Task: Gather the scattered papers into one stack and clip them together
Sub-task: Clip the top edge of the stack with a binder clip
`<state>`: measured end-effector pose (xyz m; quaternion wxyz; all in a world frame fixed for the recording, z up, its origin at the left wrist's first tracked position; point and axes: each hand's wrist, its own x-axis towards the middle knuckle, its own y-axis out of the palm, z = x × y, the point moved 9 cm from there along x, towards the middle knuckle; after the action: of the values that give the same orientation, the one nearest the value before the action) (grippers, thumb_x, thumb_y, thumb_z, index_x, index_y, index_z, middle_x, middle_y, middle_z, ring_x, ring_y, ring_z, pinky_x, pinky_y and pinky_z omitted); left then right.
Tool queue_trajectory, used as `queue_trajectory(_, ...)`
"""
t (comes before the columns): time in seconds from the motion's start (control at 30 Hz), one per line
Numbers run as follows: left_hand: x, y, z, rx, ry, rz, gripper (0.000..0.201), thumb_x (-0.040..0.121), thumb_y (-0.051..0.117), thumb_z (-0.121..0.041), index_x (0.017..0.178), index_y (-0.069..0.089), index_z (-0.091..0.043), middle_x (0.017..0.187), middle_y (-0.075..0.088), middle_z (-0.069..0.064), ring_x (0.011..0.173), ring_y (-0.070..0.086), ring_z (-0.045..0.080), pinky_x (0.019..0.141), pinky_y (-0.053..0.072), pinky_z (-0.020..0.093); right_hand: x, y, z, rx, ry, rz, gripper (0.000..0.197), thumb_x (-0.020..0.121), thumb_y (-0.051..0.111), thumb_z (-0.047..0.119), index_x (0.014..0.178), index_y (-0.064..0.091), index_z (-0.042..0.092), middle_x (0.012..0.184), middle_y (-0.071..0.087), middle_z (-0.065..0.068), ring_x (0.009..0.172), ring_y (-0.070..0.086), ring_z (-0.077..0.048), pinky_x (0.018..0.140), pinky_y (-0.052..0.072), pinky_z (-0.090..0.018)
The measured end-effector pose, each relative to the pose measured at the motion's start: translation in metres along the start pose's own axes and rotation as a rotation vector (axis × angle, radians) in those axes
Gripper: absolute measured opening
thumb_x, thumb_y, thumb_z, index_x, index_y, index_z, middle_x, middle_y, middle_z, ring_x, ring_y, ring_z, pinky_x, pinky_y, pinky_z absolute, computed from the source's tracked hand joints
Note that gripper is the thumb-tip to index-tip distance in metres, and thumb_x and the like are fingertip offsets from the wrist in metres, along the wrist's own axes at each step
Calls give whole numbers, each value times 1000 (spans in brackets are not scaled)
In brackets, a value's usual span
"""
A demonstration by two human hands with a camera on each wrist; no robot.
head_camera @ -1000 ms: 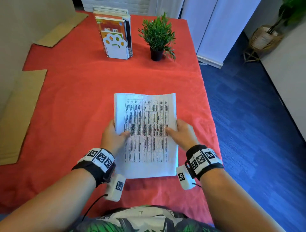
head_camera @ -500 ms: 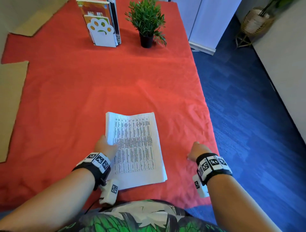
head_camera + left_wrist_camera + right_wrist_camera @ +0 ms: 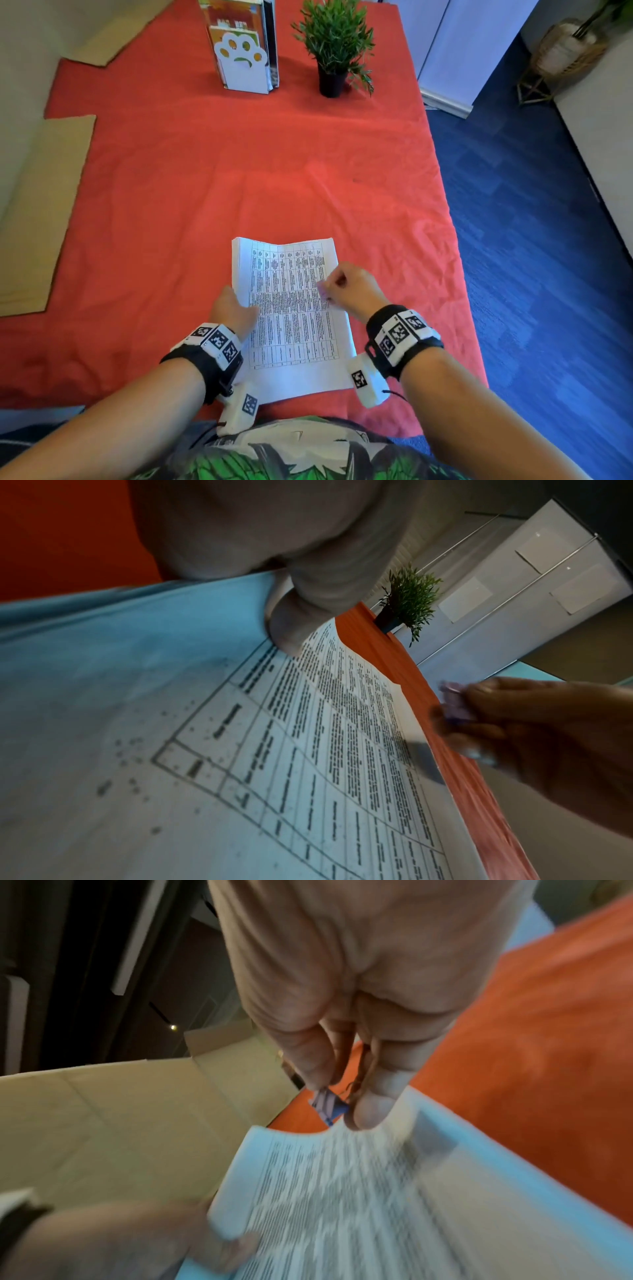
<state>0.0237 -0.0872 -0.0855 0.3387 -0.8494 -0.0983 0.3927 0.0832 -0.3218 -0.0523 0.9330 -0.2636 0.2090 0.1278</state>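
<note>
A stack of printed papers (image 3: 291, 308) lies on the red tablecloth near the front edge, its far end slightly curled up. My left hand (image 3: 233, 310) grips its left edge, thumb on top of the top sheet (image 3: 308, 750). My right hand (image 3: 346, 286) hovers over the stack's right edge and pinches a small purple binder clip (image 3: 322, 287) between thumb and fingers. The clip (image 3: 453, 704) shows in the left wrist view above the paper's right side, and the clip (image 3: 329, 1106) pokes from the fingertips in the right wrist view, blurred, over the papers (image 3: 342, 1191).
A paw-print book holder (image 3: 241, 58) with books and a small potted plant (image 3: 334, 48) stand at the table's far end. Flat cardboard sheets (image 3: 41, 205) lie along the left side. The table's right edge (image 3: 455, 240) drops to blue floor.
Both hands held the stack a second ago. The right hand then went off to the table's right edge and has come back over the stack with the purple clip; the left hand kept its hold.
</note>
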Motion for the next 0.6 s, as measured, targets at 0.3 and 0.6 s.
queue_trajectory(0.3,2,-3,12,-81,-27,-25,59,83,66,-11,133,35,-3,128,51,15,113,52,32,90,46,38,3,40,-11,-10,-49,66,24,93,57,27,84,75,15,83,73,5,84,68,-36,80,58,-47)
queue_trajectory(0.6,30,-34,-71,481,322,-144,102,68,66,-5,147,9,-31,151,22,4,137,26,30,109,27,53,9,40,-24,125,46,50,23,90,62,27,78,75,13,85,67,10,74,62,-17,82,56,-52)
